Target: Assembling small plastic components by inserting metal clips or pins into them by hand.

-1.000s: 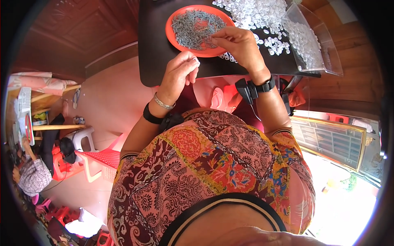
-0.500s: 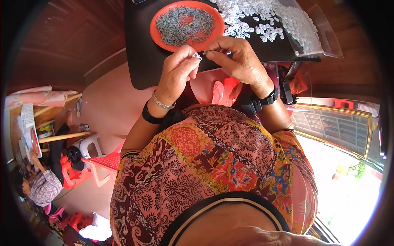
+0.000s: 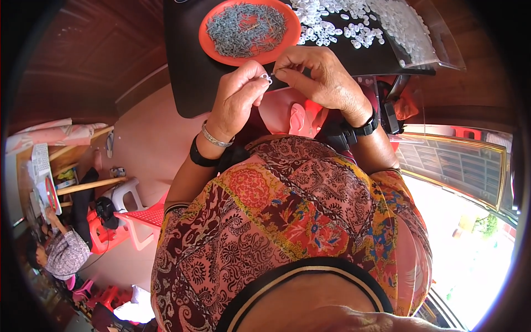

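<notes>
Over the front edge of the black table, my two hands meet fingertip to fingertip. My left hand is closed, its thumb and forefinger pinching a small white plastic piece with holes in it. Just to the right, my right hand pinches a small thin grey piece, probably a screw, with its tip right by the white piece; whether the two touch is too small to tell. Beyond the hands lies an orange plate bearing a heap of small grey screws.
Many loose white plastic pieces lie at the table's back right, beside a clear tray heaped with more. At far left, another person sits near a red plastic chair. A gold-framed panel stands at right.
My right fingertips have come slightly closer to the white piece in my left hand. The plate and table sit a little higher in the picture.
</notes>
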`<state>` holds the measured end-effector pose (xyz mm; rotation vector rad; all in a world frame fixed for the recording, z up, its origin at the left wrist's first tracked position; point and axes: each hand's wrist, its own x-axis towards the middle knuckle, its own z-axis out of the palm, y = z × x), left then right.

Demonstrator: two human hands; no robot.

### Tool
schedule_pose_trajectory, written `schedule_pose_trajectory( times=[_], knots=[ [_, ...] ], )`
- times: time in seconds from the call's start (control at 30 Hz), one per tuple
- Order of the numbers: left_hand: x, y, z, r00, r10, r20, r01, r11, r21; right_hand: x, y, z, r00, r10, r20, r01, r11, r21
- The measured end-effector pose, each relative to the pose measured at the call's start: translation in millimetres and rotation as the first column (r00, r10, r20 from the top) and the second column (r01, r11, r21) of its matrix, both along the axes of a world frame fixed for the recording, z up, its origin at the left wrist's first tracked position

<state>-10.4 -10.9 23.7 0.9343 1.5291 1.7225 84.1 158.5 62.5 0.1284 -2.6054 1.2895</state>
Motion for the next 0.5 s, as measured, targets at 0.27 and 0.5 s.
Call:
schedule_pose_trajectory(
  times=[0.27, 0.5],
  knots=[
    [0.5, -0.2, -0.5, 0.999, -0.025, -0.025, 0.024, 0.999, -0.036, 1.1, 2.3, -2.8, 0.998, 0.056, -0.025, -0.055, 0.997, 0.045],
    [0.7, -0.8, -0.8, 0.999, -0.033, -0.034, 0.031, 0.998, -0.061, -0.1, 4.6, -4.9, 0.995, 0.056, -0.084, -0.05, 0.996, 0.08]
  ],
)
